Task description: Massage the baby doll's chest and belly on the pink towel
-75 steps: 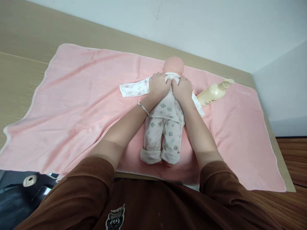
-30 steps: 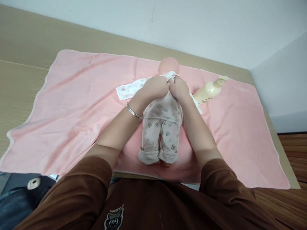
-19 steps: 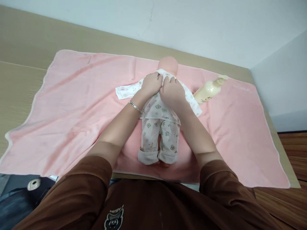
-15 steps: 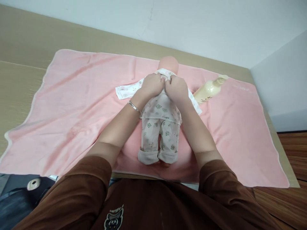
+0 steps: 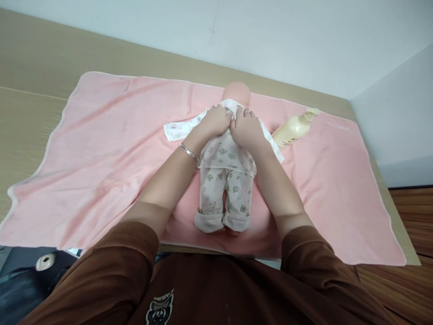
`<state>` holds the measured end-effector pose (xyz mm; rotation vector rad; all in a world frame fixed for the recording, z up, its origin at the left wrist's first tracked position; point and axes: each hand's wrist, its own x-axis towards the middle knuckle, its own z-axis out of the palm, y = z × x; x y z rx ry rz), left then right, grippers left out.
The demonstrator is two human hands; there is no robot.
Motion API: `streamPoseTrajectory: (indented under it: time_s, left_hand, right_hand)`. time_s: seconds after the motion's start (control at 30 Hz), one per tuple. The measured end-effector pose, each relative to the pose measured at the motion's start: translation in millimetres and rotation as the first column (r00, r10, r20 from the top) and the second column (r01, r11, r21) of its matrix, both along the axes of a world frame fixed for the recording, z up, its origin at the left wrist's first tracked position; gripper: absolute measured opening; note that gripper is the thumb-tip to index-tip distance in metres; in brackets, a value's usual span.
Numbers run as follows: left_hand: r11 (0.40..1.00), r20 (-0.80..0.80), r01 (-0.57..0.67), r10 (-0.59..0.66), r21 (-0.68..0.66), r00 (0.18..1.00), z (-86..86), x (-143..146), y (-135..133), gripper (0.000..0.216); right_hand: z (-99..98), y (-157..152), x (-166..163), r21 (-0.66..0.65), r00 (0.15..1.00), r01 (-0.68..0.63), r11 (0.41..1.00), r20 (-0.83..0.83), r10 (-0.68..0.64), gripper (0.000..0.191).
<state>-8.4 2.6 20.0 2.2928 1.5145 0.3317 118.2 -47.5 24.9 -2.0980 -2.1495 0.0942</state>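
Note:
A baby doll (image 5: 237, 91) lies on its back on a pink blanket (image 5: 111, 135), its head away from me. It wears a white printed shirt (image 5: 226, 153) with the sleeves spread sideways, and matching trousers (image 5: 213, 192) with turned-up cuffs. My left hand (image 5: 218, 121) is closed on the shirt's front just below the neck, its fingertips partly hidden. Beside it, my right hand (image 5: 247, 128) rests on the other side of the chest, fingers stretched out over the cloth. Both thumbs are close together at the middle of the shirt.
A cream pump bottle (image 5: 292, 129) lies tilted by the doll's sleeve on the right. The blanket covers much of a wooden table (image 5: 40, 58) that stands against a white wall (image 5: 287, 40). At lower left, below the table edge, is a dark bag-like thing (image 5: 20, 289).
The fingers of my right hand have uncurled from a pinch and now lie flatter on the shirt. My left fingers have loosened slightly. The doll and bottle stay in place.

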Motion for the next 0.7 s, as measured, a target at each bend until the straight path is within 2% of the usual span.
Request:
streamPoseTrajectory:
  time_s: [0.1, 0.17, 0.37, 0.57, 0.7]
  left_hand:
    - [0.998, 0.172, -0.044, 0.05, -0.042, 0.984, -11.3, -6.7, 10.1, 0.05]
    - [0.997, 0.23, -0.07, 0.078, -0.042, 0.97, -14.9, -6.6, 11.0, 0.051]
    - [0.987, 0.162, -0.162, 0.157, 0.022, 0.974, -14.7, 6.4, 3.2, 0.056]
    - [0.974, 0.167, -0.225, 0.216, 0.035, 0.962, -19.7, 9.9, 2.4, 0.054]
    - [0.969, 0.149, -0.245, 0.237, 0.041, 0.96, -19.3, 9.1, 0.4, 0.054]
  right_hand:
    - [-3.8, -7.8, -9.5, 0.026, 1.0, -0.016, 1.0, 0.009, 0.016, 0.066]
    - [-6.7, -4.0, -8.0, 0.046, 1.0, -0.007, 0.999, -0.014, 0.007, 0.064]
    - [-9.6, 23.8, 14.5, 0.009, 0.99, 0.088, 0.996, -0.11, -0.086, 0.059]
    - [-16.0, 30.7, 25.7, 0.015, 0.947, 0.175, 0.984, -0.277, -0.164, 0.055]
    - [-20.6, 30.0, 27.0, 0.029, 0.953, 0.19, 0.981, -0.246, -0.177, 0.055]
